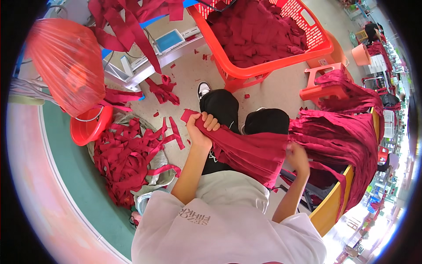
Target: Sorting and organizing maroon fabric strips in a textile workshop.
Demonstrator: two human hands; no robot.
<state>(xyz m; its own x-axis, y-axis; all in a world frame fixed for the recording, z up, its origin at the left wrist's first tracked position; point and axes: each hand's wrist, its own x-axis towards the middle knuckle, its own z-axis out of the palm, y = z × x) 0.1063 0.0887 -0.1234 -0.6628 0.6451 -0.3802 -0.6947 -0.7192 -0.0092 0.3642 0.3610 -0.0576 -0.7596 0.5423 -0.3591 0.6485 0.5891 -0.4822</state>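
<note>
- Bare floor (184,83) ahead of the knees lies open between the scrap pile (127,163) and the red basket (263,39)
- To the right, draped crimson cloth (343,136) on the wooden stand (329,207) blocks passage
- Red bucket (85,130) crowds the left

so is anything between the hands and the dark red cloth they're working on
No. The left hand already grips one end of the dark red cloth, and the right hand is on it further along. The cloth spans the lap between them, with nothing visible in the way.
</note>
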